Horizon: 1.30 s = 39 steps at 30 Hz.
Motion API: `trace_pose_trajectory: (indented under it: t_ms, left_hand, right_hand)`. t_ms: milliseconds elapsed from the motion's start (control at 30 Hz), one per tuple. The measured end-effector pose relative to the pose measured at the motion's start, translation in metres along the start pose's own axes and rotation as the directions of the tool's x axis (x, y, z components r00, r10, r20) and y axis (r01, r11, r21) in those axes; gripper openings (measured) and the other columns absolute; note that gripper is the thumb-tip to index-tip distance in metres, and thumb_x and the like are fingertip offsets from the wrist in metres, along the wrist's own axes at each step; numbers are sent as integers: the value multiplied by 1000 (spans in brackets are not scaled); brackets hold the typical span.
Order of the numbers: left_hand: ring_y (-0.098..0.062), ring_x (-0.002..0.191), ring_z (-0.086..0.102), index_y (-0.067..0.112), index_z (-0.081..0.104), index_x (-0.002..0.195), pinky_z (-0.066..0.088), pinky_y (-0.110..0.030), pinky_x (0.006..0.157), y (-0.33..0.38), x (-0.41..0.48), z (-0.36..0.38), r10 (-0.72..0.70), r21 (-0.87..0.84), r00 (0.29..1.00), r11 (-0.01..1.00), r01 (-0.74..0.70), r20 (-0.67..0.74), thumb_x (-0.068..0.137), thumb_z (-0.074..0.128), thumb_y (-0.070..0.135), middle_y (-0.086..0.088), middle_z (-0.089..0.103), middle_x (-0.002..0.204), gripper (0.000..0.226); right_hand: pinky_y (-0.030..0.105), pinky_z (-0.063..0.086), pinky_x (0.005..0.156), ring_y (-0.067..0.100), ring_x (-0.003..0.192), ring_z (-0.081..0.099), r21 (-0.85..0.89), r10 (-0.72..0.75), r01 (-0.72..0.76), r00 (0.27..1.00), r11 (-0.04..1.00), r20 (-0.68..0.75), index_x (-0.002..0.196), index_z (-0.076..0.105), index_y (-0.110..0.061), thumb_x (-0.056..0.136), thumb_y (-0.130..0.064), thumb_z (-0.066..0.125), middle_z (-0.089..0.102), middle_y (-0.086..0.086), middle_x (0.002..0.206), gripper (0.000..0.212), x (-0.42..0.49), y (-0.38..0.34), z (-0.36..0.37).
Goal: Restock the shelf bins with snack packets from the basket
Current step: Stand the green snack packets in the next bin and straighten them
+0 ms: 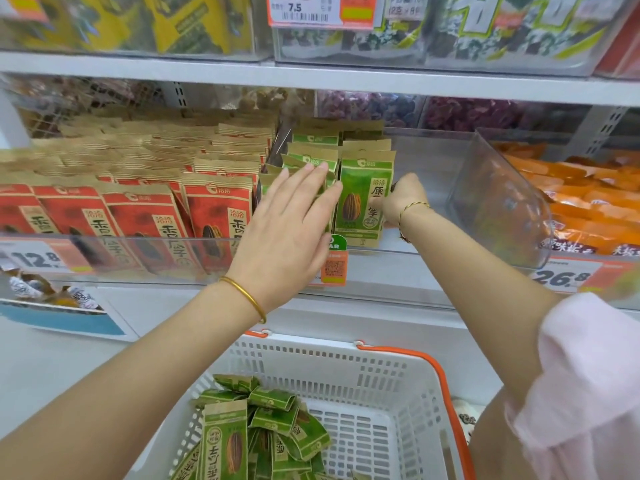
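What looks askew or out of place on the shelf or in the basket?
Nothing looks spilled or torn. The green packets in the basket lie jumbled at all angles; the shelf packets stand upright between the left hand and right hand.

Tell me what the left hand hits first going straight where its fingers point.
The green packets in the left row of the bin: the left hand points its straight fingers up-right at them. Depth is unclear; they may already touch.
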State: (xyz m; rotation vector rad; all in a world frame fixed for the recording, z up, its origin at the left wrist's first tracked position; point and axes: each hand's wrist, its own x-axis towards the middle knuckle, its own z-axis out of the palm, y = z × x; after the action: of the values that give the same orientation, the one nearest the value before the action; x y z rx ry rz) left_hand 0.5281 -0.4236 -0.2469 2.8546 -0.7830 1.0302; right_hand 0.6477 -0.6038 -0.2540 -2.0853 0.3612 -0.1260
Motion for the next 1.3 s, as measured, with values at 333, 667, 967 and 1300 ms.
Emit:
trace_pose_trajectory:
  t_ms: [333, 667, 967, 1300]
  left_hand:
    - [-34, 124, 47, 0, 57, 124, 31, -46, 109, 6, -6, -9, 101, -25, 972, 994, -108, -214, 83, 47, 7, -19, 53, 131, 42]
    - [-30, 89, 61, 13, 67, 95, 43, -38, 72, 5, -126, 84, 160, -134, 807, 986, -101, 568, 78, 43, 13, -6, 64, 93, 29]
    - [-24, 115, 48, 14, 49, 126, 43, -36, 92, -5, -203, 157, -125, 77, 440, 989, 126, 889, 91, 50, 18, -6, 50, 126, 35]
    - [-27, 89, 56, 16, 46, 104, 47, -34, 78, 14, -180, 167, -49, -41, 462, 982, 183, 885, 88, 45, 0, -6, 56, 95, 23]
  right_hand:
    - [45, 51, 87, 29, 104, 56, 28, -232, 236, 967, 971, -105, 107, 45, -9, 80, -20, 74, 53, 10, 109, 40, -53, -8, -36]
    - [26, 45, 44, 17, 58, 60, -34, -106, 162, 776, 986, 622, 89, 52, -14, 90, -8, 58, 58, 7, 74, 9, -172, 86, 17]
    - [36, 56, 64, 22, 72, 65, -171, 112, 23, 671, 985, 733, 103, 52, -9, 93, -8, 50, 62, 9, 90, 11, -159, 140, 56]
    - [26, 53, 57, 21, 76, 60, -173, 144, -30, 697, 985, 703, 101, 52, -10, 93, -4, 48, 58, 11, 93, 11, -144, 154, 54]
